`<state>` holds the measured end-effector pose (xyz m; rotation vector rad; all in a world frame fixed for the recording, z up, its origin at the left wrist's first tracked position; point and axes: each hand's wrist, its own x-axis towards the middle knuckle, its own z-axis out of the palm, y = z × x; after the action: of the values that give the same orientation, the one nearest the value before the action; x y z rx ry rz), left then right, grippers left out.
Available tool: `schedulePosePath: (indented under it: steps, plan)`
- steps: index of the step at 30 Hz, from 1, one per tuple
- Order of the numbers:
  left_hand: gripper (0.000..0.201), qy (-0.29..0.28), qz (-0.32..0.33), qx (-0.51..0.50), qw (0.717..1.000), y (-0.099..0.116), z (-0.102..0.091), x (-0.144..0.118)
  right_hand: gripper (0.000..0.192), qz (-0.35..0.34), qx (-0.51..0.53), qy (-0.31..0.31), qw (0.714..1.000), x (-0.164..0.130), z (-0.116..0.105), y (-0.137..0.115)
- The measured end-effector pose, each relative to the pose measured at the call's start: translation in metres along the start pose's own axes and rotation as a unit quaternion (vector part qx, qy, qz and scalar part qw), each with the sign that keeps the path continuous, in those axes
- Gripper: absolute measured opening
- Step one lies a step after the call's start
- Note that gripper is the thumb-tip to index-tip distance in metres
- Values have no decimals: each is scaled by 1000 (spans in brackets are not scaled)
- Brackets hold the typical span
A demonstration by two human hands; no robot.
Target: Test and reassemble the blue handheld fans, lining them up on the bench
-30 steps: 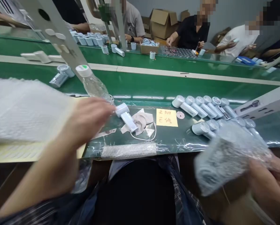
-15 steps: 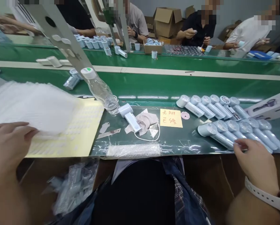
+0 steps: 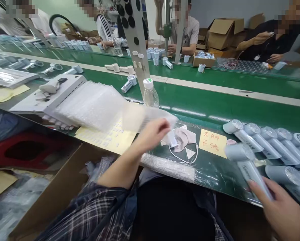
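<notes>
The left hand (image 3: 153,134) pinches a bubble bag (image 3: 97,107) near the tabletop (image 3: 210,167) edge. The right hand (image 3: 283,211), cut off at the frame corner, grips a blurred fan (image 3: 245,164) in closed fingers.

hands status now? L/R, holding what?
Left hand: closed, pinching the top bubble-wrap bag off the stack.
Right hand: closed on the handle of a pale blue handheld fan.
</notes>
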<state>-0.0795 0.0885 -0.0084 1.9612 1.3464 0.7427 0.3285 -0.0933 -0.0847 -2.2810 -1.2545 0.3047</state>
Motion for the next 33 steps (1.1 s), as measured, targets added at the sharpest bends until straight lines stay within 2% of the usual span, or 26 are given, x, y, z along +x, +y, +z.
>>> schedulePosePath:
  steps: [1, 3, 4, 7, 11, 13, 15, 16, 18, 20, 22, 24, 27, 29, 30, 33]
  plan:
    - [14, -39, -2, 3, 999, 2, 19, 10, 47, 30, 59, -76, 995, -6, 6, -29]
    - [15, -67, -5, 0, 998, 4, 47, 23, 59, 11, 153, -144, 978, -15, 25, -80]
    - [12, -71, -6, -7, 997, 2, 55, 26, 59, -14, 169, -163, 972, -18, 36, -101]
    - [9, -78, -1, -51, 996, -9, 62, 29, 56, -104, 216, -139, 961, -14, 70, -143]
    - [32, -52, -30, -189, 980, -32, 50, 33, 56, -185, 238, -175, 937, 1, 101, -165]
    - [43, -27, -57, -243, 968, -40, 45, 35, 54, -208, 189, -194, 940, 6, 108, -167]
    - [49, -9, -66, -269, 961, -40, 42, 35, 50, -233, 125, -176, 948, 6, 111, -165]
    - [50, 0, -51, -265, 963, -37, 42, 33, 49, -253, 93, -159, 950, 4, 111, -164]
    - [48, 16, 25, -192, 981, -27, 41, 26, 46, -308, 34, -106, 945, -4, 106, -163]
    - [47, 17, 142, -44, 989, -13, 39, 13, 44, -375, -30, -49, 925, -13, 96, -165]
    - [45, 9, 255, 110, 961, 0, 36, 0, 43, -423, -75, -17, 903, -20, 83, -171]
    - [42, 12, 324, 226, 918, 12, 32, -11, 41, -426, -50, -25, 903, -21, 71, -178]
    - [40, 28, 347, 338, 875, 29, 21, -23, 40, -328, 91, -103, 935, -17, 60, -186]
    - [38, 35, 354, 358, 863, 41, 13, -29, 44, -263, 162, -169, 936, -19, 58, -190]
    - [38, 30, 363, 356, 861, 47, 10, -32, 45, -255, 174, -175, 935, -21, 58, -191]
    - [37, -11, 394, 345, 852, 66, 8, -39, 42, -298, 152, -99, 937, -26, 55, -192]
